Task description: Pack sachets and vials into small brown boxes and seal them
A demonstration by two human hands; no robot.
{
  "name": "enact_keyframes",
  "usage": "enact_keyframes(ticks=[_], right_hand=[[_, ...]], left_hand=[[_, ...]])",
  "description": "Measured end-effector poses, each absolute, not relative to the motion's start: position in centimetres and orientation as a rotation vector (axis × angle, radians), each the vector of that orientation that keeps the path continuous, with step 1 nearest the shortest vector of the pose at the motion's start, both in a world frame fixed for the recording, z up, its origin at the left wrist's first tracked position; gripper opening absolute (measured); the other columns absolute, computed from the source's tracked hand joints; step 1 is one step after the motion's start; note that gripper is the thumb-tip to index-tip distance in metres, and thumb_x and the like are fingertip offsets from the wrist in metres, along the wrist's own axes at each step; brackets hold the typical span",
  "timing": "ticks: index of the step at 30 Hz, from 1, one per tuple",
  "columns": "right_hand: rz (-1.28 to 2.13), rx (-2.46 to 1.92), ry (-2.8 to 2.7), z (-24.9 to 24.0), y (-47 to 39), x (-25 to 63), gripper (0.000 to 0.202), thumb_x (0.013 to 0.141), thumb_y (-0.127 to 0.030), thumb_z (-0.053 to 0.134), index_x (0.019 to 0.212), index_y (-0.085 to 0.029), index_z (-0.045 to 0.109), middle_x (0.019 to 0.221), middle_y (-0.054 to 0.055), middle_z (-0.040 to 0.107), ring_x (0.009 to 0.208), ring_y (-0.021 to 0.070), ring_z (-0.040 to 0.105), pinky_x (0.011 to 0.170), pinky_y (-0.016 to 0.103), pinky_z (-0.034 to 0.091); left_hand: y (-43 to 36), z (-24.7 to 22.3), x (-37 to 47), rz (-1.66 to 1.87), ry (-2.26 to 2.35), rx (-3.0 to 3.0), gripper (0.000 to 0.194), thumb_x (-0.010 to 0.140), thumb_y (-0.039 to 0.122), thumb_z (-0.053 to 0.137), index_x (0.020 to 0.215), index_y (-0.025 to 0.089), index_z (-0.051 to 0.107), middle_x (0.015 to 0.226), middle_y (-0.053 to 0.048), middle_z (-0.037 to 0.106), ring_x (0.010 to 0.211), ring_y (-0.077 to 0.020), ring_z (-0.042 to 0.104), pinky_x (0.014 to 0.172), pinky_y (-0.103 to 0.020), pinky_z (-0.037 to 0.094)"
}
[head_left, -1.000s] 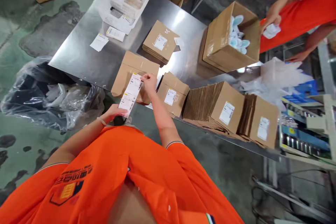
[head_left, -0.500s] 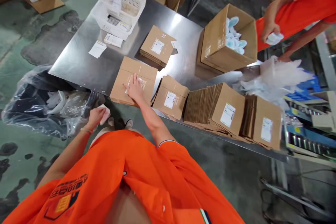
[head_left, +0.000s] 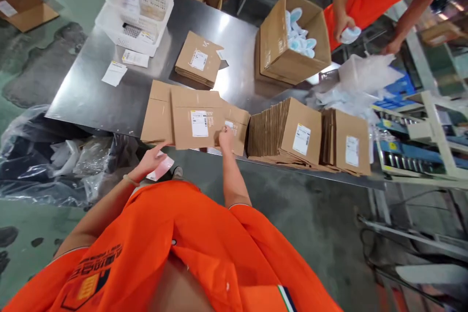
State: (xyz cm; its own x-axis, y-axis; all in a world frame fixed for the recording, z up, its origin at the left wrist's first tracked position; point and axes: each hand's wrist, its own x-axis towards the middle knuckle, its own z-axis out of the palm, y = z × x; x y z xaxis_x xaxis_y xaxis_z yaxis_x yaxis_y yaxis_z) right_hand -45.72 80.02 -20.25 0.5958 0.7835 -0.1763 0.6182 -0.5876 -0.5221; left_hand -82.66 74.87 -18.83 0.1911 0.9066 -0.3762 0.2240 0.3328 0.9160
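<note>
Head view: right hand point(head_left: 225, 138) grip pinches labelled carton point(head_left: 197, 118) (arm outstretched); left hand point(head_left: 152, 160) clamps backing paper point(head_left: 162, 168).

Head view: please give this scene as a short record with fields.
left hand: left hand holds a pinkish paper strip, below the table edge
right hand: right hand grips the labelled flat carton
table: steel table
beside carton: upright carton stacks
far side: white basket, open box
</note>
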Motion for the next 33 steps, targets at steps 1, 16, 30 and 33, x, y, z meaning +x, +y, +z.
enact_keyframes(ticks=[1, 16, 30, 33], right_hand=[[0.541, -2.501, -0.999, -19.6, 79.2, -43.5, 0.047, 0.109, -0.026, 0.042, 0.138, -0.015, 0.077, 0.121, 0.021, 0.081, 0.109, 0.0324, 0.076, 0.098, 0.041, 0.059], [1.958, -1.172, -1.581, -21.4, 72.4, -63.9, 0.024, 0.076, -0.034, 0.093, 0.072, -0.023, 0.071, 0.078, 0.000, 0.072, 0.082, 0.0218, 0.066, 0.081, 0.033, 0.056], [1.721, -1.525, -1.236, -21.6, 75.9, -66.7, 0.018, 0.083, -0.033, 0.080, 0.081, -0.024, 0.065, 0.074, -0.004, 0.065, 0.070, 0.0167, 0.060, 0.070, 0.029, 0.052], [1.826, -1.447, -1.250, -21.0, 76.4, -65.4, 0.020, 0.071, -0.030, 0.089, 0.080, -0.022, 0.073, 0.077, -0.001, 0.071, 0.072, 0.0178, 0.063, 0.072, 0.031, 0.054]], left_hand=[[74.4, -18.8, -82.8, 0.676, 1.280, 1.158, 0.037, 0.069, 0.047, 0.091, 0.098, 0.024, 0.086, 0.105, -0.012, 0.085, 0.110, -0.0363, 0.078, 0.100, -0.041, 0.061], [72.3, -20.8, -83.3, 1.096, 1.404, 0.539, 0.104, 0.055, 0.047, 0.103, 0.146, 0.019, 0.062, 0.093, 0.000, 0.075, 0.082, -0.0196, 0.071, 0.082, -0.033, 0.058], [69.2, -20.8, -83.2, 1.024, 1.383, 0.653, 0.076, 0.043, 0.040, 0.105, 0.112, 0.017, 0.083, 0.104, -0.009, 0.084, 0.098, -0.0287, 0.077, 0.094, -0.039, 0.061], [70.4, -20.9, -83.6, 0.973, 1.423, 0.666, 0.060, 0.045, 0.039, 0.102, 0.098, 0.015, 0.086, 0.100, -0.012, 0.085, 0.094, -0.0298, 0.077, 0.091, -0.041, 0.061]])
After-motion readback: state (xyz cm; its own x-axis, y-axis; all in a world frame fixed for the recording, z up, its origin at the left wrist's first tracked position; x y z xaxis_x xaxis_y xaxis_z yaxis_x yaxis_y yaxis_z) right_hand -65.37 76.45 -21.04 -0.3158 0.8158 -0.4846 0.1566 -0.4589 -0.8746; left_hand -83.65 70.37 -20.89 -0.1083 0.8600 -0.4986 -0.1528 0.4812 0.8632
